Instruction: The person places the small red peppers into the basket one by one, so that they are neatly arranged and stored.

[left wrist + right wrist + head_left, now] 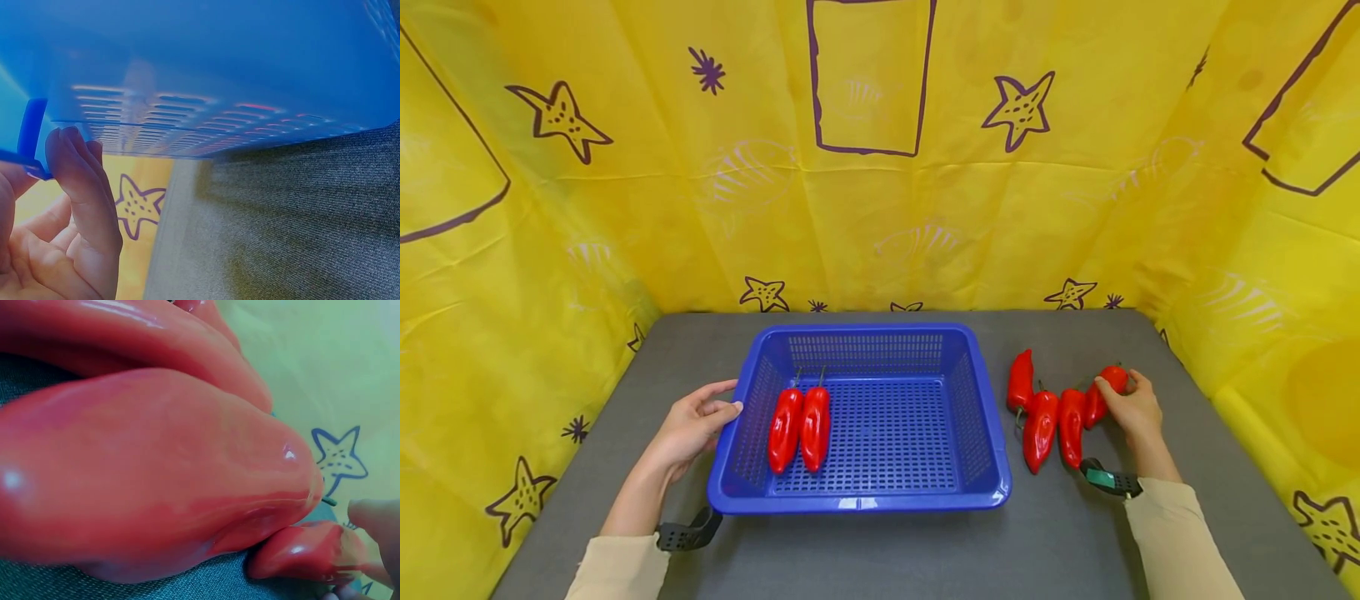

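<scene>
My left hand (692,423) grips the left rim of a blue perforated plastic basket (865,502), thumb above and fingers below it. In the left wrist view, those fingers (81,181) curl under the basket's rim beside its slotted wall. Two glossy red peppers (785,429) lie side by side in the basket's left part, stems pointing away. Right of the basket, my right hand (1137,410) pinches a red pepper (1096,408) at the far end of a group. The right wrist view has this held pepper (300,553) between thumb and fingers, behind a larger one up close.
Several more red peppers (1041,433) lie close together on the grey tabletop (880,558), between the basket and my right hand. A yellow cloth (880,208) with starfish drawings stands around the back and both sides. Dark straps circle both wrists.
</scene>
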Available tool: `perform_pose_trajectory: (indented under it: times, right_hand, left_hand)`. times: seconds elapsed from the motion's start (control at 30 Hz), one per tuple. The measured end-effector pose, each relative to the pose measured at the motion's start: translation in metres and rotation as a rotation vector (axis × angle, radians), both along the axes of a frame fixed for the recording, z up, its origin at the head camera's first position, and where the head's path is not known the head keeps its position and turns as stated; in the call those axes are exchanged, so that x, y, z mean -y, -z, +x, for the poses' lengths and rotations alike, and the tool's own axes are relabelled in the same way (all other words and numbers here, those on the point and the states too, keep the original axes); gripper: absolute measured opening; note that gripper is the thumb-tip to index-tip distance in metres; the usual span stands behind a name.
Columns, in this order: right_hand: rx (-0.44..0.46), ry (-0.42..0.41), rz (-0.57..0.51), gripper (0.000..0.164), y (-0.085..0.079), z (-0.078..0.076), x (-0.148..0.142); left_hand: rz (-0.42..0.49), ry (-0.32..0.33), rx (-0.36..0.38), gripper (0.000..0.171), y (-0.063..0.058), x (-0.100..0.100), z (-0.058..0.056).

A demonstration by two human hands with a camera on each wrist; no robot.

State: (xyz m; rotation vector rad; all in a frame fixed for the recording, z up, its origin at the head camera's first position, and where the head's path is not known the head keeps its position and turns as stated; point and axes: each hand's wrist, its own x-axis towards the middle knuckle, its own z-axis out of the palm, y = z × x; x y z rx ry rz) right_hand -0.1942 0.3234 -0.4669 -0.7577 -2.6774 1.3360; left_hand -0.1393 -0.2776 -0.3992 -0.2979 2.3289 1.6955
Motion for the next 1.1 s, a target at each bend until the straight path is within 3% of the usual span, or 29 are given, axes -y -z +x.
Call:
perform_pose_trajectory:
  times: [0.57,1.1]
  right_hand:
    - [0.034,-0.071,0.029,0.075,0.0,-0.0038,-0.0064]
    - [0.063,-0.051,-0.026,0.073,-0.003,-0.0048,-0.0095]
  left_hand:
    - [-0.007,-0.002,-0.007,0.063,0.0011,0.0003,0.001]
    - [-0.001,-0.002,-0.01,0.063,0.0012,-0.0002,0.0011]
